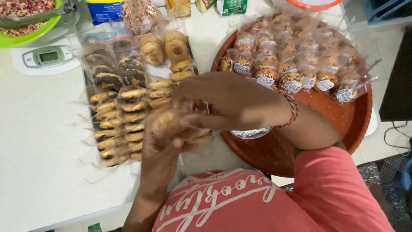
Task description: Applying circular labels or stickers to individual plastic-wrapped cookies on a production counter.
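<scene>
**Both hands close on one wrapped pastry**

Nearest the lens, a red shirt fills the bottom edge, and just above it the two hands meet over the white desk. Left hand comes up from below, fingers curled snug around a small golden pastry in clear wrap, likely so the loose film stays steady. Right hand, red thread bracelet at the wrist, reaches across and pinches at the wrap beside it; its grip looks nearly together, though blur hides the fingertips. Left of the hands, rows of bagged pastries lie side by side on the desk. To the right, a round red tray carries more wrapped ones, labels facing up. A white kitchen scale sits far left.
</scene>
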